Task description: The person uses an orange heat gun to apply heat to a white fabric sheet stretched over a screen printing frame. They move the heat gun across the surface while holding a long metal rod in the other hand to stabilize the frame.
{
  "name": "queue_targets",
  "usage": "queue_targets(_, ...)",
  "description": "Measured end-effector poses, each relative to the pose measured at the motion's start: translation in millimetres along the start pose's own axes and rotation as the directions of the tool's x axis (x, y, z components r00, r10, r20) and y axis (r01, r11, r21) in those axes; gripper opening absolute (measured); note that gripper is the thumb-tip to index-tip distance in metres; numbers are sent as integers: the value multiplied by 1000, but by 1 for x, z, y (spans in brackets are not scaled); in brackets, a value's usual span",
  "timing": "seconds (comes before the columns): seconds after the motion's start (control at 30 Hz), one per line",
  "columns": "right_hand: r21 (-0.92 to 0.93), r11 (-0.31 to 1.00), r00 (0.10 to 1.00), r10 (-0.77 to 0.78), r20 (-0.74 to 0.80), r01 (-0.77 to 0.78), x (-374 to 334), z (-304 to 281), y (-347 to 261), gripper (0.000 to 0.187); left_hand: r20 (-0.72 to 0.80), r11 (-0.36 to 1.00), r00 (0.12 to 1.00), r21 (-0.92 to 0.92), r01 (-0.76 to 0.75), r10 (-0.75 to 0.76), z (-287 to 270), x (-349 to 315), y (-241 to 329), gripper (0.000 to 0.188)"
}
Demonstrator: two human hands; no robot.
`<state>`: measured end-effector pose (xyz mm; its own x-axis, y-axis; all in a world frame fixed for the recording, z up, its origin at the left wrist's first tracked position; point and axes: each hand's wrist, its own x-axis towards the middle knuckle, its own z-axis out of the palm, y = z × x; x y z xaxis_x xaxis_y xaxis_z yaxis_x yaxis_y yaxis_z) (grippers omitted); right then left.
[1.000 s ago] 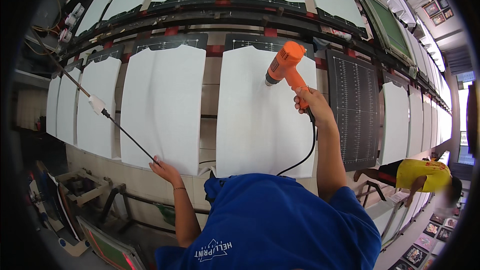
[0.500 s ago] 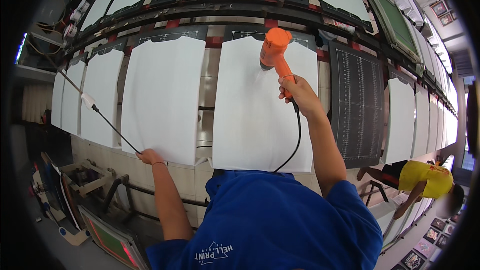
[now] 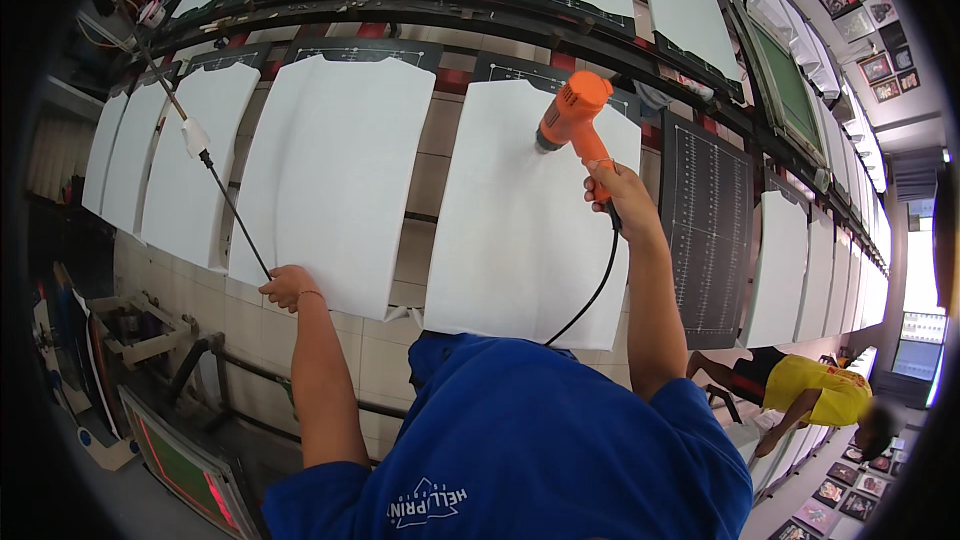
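My right hand (image 3: 625, 202) is closed round the handle of an orange heat gun (image 3: 582, 110). Its dark nozzle points left and down at the upper part of a white fabric panel (image 3: 500, 250); whether it touches is hard to tell. A black cord drops from the handle toward my waist. My left hand (image 3: 291, 288) grips a black cable (image 3: 236, 212) beside the lower edge of the neighbouring white panel (image 3: 335, 180). Up that cable, a white plug connector (image 3: 196, 137) hangs in front of the panels farther left.
A bare black board (image 3: 706, 230) with white markings lies right of the panel. Past a dark rail (image 3: 440, 5) runs another row of white panels. Framed screens stand at lower left (image 3: 185, 470) and upper right (image 3: 785, 80). A person in yellow (image 3: 815, 390) bends at the right.
The view has tilted, so the rows slant more. The heat gun sits slightly farther right over the same panel, and the cable's white connector has shifted right in the picture. Both grips stay.
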<state>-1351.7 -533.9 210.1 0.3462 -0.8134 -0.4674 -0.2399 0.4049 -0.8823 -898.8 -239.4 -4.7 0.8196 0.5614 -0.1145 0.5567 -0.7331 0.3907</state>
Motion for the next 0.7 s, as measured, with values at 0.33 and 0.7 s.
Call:
queue_targets(0.33, 0, 1000, 993, 26, 115, -26, -19, 7, 6, 31, -68, 999, 997, 44, -23, 26, 2, 1, 1, 49)
queue_targets(0.7, 84, 994, 989, 52, 142, -64, -41, 32, 14, 30, -68, 999, 998, 46, -11, 14, -6, -8, 8, 50)
